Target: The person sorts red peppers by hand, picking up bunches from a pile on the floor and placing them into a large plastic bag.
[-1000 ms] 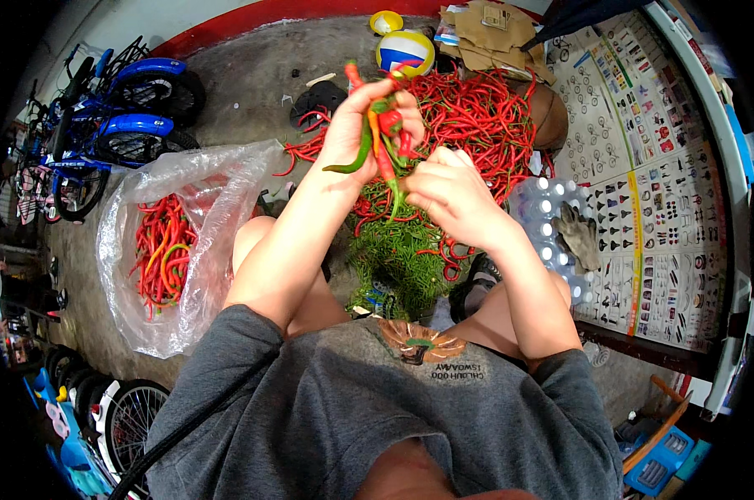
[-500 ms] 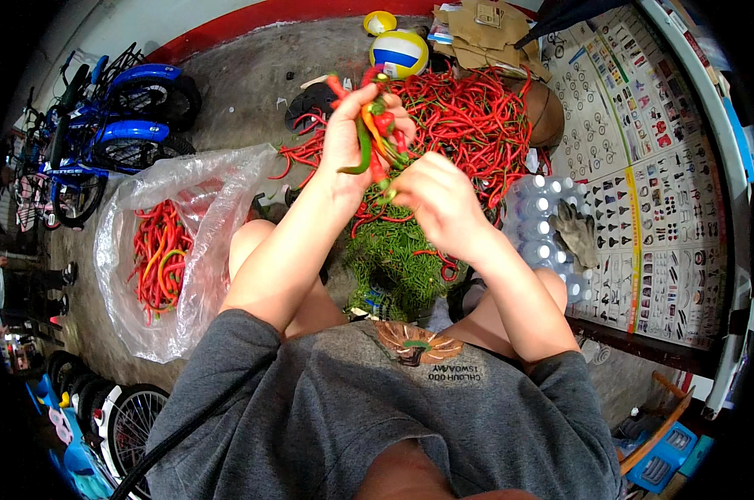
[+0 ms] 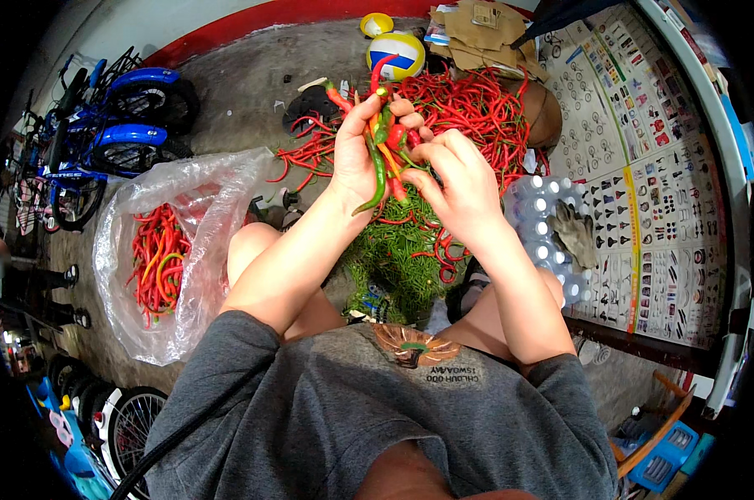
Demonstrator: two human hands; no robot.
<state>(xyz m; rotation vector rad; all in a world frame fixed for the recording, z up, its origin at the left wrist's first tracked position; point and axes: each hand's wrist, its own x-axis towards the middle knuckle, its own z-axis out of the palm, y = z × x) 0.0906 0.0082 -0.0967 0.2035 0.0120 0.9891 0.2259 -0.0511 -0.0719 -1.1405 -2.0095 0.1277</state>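
My left hand is closed around a bunch of chili peppers, mostly red, with a green and an orange one among them. Beside it, my right hand pinches at the bunch's right side, where thin green stems show; its fingertips appear closed on a chili stem. Beyond both hands spreads a large heap of red chilies. Below them, between my legs, lies a pile of green stems with a few red chilies on it. To the left, a clear plastic bag stands open with red chilies inside.
Wrapped clear bottles stand at right, with grey gloves on top. A volleyball and flattened cardboard lie behind the heap. Blue bicycles stand at far left; a printed sheet covers the right side.
My left hand has shifted slightly down and right with the bunch. My right hand has moved up and right, from the bunch's lower end to its right side.
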